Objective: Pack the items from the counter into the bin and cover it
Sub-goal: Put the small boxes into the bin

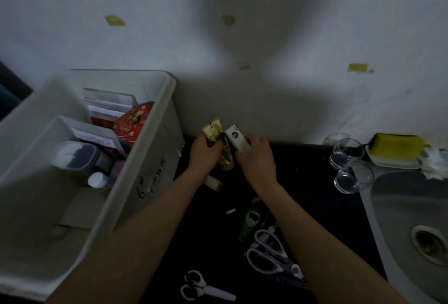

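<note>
Both hands work at the back edge of the counter (303, 182), right by the wall. Left hand (202, 151) is curled round a gold packet (213, 130), w/ its top sticking up above the fingers. Right hand (257, 156) grasps a small white box (237, 140), thumb side against it. A second gold pouch (226, 160) sits between the two hands; can't tell which hand carries it. Prob. gathering several small items into one load so they go across in a single trip, since the bin is just to the left.

White bin (150, 158) stands on the left end of the counter, open, no lid in view. Inside, along its back wall: upright white card boxes (109, 100) and a red patterned tin (132, 124) leaning on the right wall. Mid-bin: a clear lidded tub (75, 156) w/ dark contents, and a small white-capped jar (97, 180) nearer the front. A flat cardboard piece (80, 209) lies on the floor at the front. Plenty of room left there.

Not yet packed, on the counter: a cork-like roll (214, 182) just beside the bin's right wall, a green bottle opener (249, 223), purple-handled scissors (271, 250) near the front edge, white scissors (203, 286) at the front edge. At the right end near the sink (400, 206): glass cups (349, 158) and a yellow sponge (395, 150) in a dish. Task looks roughly midway; covering still to come.
</note>
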Demonstrator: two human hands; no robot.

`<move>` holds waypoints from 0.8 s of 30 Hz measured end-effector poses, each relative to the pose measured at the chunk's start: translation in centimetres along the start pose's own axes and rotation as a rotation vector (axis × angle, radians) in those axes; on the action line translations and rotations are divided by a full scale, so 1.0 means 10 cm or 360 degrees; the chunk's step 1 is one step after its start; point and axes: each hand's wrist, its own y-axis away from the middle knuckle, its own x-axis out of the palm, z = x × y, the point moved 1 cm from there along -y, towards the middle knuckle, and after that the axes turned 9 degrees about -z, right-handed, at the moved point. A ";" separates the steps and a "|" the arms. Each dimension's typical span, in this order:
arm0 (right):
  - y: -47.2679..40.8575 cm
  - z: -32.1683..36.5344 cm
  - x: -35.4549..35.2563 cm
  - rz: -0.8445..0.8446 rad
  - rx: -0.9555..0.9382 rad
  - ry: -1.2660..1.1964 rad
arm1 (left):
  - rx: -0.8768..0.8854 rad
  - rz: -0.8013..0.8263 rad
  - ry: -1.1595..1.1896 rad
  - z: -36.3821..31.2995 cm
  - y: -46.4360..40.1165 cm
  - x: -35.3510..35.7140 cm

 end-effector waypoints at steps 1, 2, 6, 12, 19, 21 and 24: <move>0.04 0.10 -0.02 -0.0010 -0.0033 -0.0041 | -0.0004 -0.0037 0.0083 -0.08 0.02 -0.07; 0.07 0.20 -0.03 -0.0029 -0.0072 -0.0072 | -0.0042 -0.0066 0.0155 -0.16 0.02 -0.14; 0.18 0.65 -0.11 -0.0083 -0.0227 -0.0248 | -0.0059 -0.0140 0.0496 -0.50 0.06 -0.53; 0.33 1.38 -0.04 -0.0165 -0.0416 -0.0473 | 0.0106 -0.0289 0.0675 -0.90 0.00 -1.27; 0.55 2.27 0.49 -0.0083 -0.0528 -0.0523 | 0.0256 -0.0408 0.0511 -0.82 -0.23 -2.39; 0.59 2.45 0.70 -0.0068 -0.0554 -0.0468 | 0.0278 -0.0377 0.0454 -0.71 -0.33 -2.67; 0.64 2.64 0.99 -0.0013 -0.0553 -0.0403 | 0.0331 -0.0304 0.0285 -0.53 -0.48 -3.03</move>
